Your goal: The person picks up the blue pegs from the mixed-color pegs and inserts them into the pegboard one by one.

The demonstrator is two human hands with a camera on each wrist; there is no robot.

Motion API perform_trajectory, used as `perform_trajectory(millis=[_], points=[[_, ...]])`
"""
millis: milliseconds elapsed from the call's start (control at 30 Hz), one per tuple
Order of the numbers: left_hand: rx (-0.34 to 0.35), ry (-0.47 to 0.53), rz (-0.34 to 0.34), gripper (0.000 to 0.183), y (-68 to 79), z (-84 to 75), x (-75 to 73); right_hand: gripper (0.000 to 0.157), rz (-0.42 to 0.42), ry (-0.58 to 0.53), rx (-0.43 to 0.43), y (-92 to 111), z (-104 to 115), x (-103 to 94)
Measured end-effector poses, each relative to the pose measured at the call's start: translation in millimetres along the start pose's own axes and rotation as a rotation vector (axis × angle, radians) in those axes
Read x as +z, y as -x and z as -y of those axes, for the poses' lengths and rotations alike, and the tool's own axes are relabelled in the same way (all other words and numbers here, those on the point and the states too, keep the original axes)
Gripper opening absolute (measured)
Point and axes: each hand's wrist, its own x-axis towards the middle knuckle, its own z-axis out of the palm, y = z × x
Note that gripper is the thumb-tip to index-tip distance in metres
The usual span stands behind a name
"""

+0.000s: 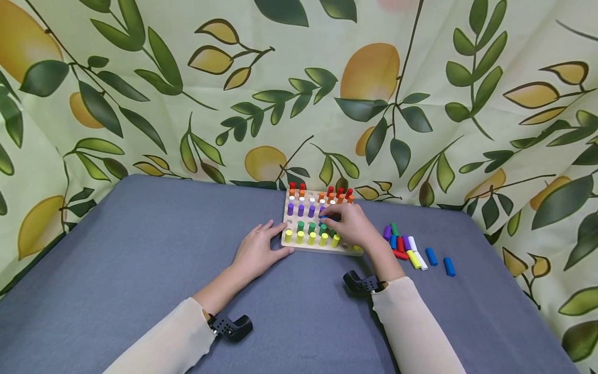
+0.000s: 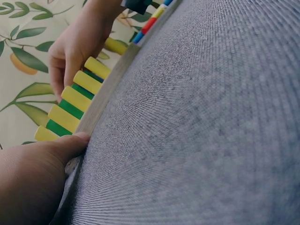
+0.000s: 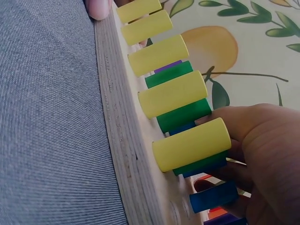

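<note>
Backdrop: pale cloth printed with orange fruit and green leaves (image 1: 369, 72) hangs at the far side, behind a table covered in grey-blue ribbed fabric (image 1: 140, 291).
Pegboard: the flat rectangular light-wood board with rows of holes (image 1: 322, 250) lies on the table in front of you, toward the far edge. Judge it light and rigid, likely to slide on fabric; brace it by its edges.
Blue peg: the small blue cylindrical peg (image 1: 323, 220) is over the board's blue row, between purple and green. Expect it light, stiff, smooth and a little slippery, hardly fragile; take it by the sides near its upper end. Whether it is fully seated, you cannot tell.
Right hand: your right hand (image 1: 348, 222) pinches that peg, finger gap narrow.
Left hand: your left hand (image 1: 257, 252) lies with fingers spread, thumb and fingertip touching the board's near left corner.
Rows: red lies farthest, then orange, white, purple, blue, green, with yellow nearest; some holes are bare.
Loose pegs: mixed-colour cylindrical pegs (image 1: 449, 266) lie to the right.
</note>
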Motion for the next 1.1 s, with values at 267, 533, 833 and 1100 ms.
perform_trajectory(millis=[267, 533, 833, 1100], points=[[-0.002, -0.008, 0.001, 0.067, 0.6, 0.1, -0.2, 0.022, 0.013, -0.009, 0.013, 3.4, -0.4, -3.8], [-0.003, -0.005, 0.001, 0.066, 3.1, 1.0, -0.4, 0.022, -0.043, -0.013, 0.029, 7.7, 3.0, -11.9], [0.001, -0.014, -0.003, 0.067, 0.6, 0.4, -0.7, 0.025, -0.157, -0.029, 0.018, 17.5, 12.3, -37.4], [0.008, 0.001, -0.001, 0.067, -0.5, 1.6, 2.5, 0.026, -0.234, -0.026, 0.027, 34.2, 8.1, -53.7]])
